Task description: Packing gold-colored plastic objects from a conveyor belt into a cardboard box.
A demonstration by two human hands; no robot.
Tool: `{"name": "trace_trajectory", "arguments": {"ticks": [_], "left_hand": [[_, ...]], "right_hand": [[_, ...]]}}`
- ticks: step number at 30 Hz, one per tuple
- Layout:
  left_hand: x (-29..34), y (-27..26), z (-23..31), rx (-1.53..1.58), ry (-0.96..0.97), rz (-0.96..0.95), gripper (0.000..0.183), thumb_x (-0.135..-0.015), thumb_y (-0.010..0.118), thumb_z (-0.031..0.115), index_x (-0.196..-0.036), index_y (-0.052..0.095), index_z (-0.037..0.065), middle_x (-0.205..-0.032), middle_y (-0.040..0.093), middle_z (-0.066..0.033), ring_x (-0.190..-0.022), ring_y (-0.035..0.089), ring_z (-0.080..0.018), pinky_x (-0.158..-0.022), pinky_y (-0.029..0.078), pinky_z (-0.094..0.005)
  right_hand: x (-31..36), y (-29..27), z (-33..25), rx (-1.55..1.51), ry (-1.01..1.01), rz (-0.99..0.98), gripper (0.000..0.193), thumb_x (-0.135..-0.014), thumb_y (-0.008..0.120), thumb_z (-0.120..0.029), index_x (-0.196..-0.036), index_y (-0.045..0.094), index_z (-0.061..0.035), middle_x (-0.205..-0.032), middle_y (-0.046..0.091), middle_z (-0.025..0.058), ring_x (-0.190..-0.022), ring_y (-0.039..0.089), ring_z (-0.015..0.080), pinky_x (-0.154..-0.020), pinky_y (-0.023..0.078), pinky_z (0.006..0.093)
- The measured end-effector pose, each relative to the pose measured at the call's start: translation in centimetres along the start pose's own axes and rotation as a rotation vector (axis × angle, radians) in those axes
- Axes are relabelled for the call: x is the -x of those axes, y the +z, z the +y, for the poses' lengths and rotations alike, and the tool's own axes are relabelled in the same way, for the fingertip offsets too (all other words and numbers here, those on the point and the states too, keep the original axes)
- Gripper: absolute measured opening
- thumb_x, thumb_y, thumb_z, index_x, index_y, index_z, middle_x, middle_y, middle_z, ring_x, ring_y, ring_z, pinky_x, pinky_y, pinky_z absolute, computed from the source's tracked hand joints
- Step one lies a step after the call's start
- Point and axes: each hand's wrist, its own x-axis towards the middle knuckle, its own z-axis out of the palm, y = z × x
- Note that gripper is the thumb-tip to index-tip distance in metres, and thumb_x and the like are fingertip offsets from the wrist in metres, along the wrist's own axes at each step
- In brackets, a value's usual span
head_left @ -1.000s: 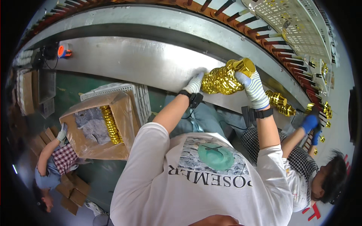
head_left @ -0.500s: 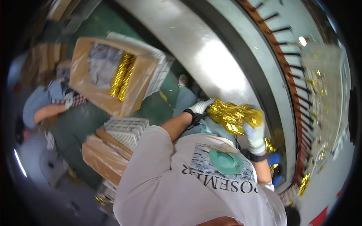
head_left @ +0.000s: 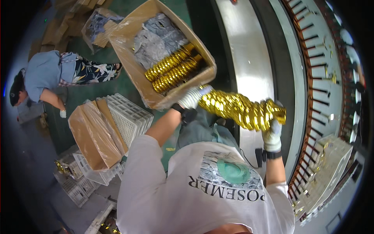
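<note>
Between my hands is a long stack of shiny gold pieces (head_left: pixel 239 109) with a twisted, ridged surface, held level across my front. My left hand (head_left: pixel 191 97), in a white glove, grips its left end, close to the rim of a cardboard box (head_left: pixel 163 102). My right hand (head_left: pixel 272 136), gloved too, closes round the right end from below, over the metal conveyor edge. Inside the box, two similar gold stacks (head_left: pixel 175 68) lie side by side against crumpled grey wrapping (head_left: pixel 157 39). Part of my right fingers hides behind the gold pieces.
A steel counter (head_left: pixel 249 50) runs along my right, beside a curved line of dark pegs (head_left: pixel 311 78). White plastic crates (head_left: pixel 128 115) and an upright lined cardboard box (head_left: pixel 93 132) stand left. A co-worker (head_left: pixel 50 74) bends over at far left. A pale crate (head_left: pixel 327 171) sits at right.
My body has turned left, so the cardboard box is now close ahead of my left hand. The gold stack stays in both hands and has moved from the counter side toward the box.
</note>
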Motion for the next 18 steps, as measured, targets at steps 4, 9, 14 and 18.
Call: {"name": "trace_trajectory", "arguments": {"ticks": [4, 9, 14, 18], "left_hand": [[-5.7, -14.1, 8.0, 0.172, -0.282, 0.213, 0.060, -0.087, 0.072, 0.044, -0.123, 0.063, -0.003, -0.118, 0.067, -0.0138, -0.105, 0.063, -0.0215, -0.095, 0.047, -0.0347], [-17.2, -37.2, -5.2, -1.174, 0.081, 0.083, 0.088, -0.077, 0.051, -0.014, -0.155, 0.024, 0.017, -0.129, 0.060, -0.0212, -0.099, 0.066, -0.0356, -0.084, 0.052, -0.0437], [-17.9, -55.0, -14.8, -1.324, -0.300, 0.205, 0.069, -0.092, 0.036, -0.002, -0.156, 0.022, 0.022, -0.130, 0.058, -0.0238, -0.102, 0.066, -0.0375, -0.086, 0.051, -0.0458], [-26.4, -47.9, -15.1, -1.139, -0.447, 0.008, 0.049, -0.103, 0.026, 0.015, -0.149, 0.035, 0.005, -0.137, 0.056, -0.0199, -0.122, 0.057, -0.0362, -0.104, 0.043, -0.0444]], "right_hand": [[-13.2, 13.7, 4.7, -0.043, 0.012, -0.223, 0.072, -0.085, 0.074, -0.043, -0.137, 0.043, -0.0043, -0.134, 0.052, 0.0116, -0.121, 0.056, 0.0253, -0.108, 0.043, 0.0397], [-28.5, 26.8, 19.2, -0.146, 0.273, -0.325, 0.050, -0.088, 0.070, -0.026, -0.130, 0.051, -0.0060, -0.120, 0.062, 0.0060, -0.111, 0.059, 0.0192, -0.097, 0.049, 0.0388], [-34.8, 36.3, 32.5, -0.168, 0.617, -0.190, 0.062, -0.084, 0.073, -0.042, -0.134, 0.049, -0.0133, -0.128, 0.058, 0.0032, -0.114, 0.056, 0.0234, -0.095, 0.047, 0.0470], [-39.6, 28.5, 40.1, -0.257, 0.746, 0.189, 0.062, -0.083, 0.072, -0.049, -0.132, 0.056, -0.0158, -0.130, 0.060, 0.0041, -0.121, 0.053, 0.0261, -0.102, 0.042, 0.0506]]}}
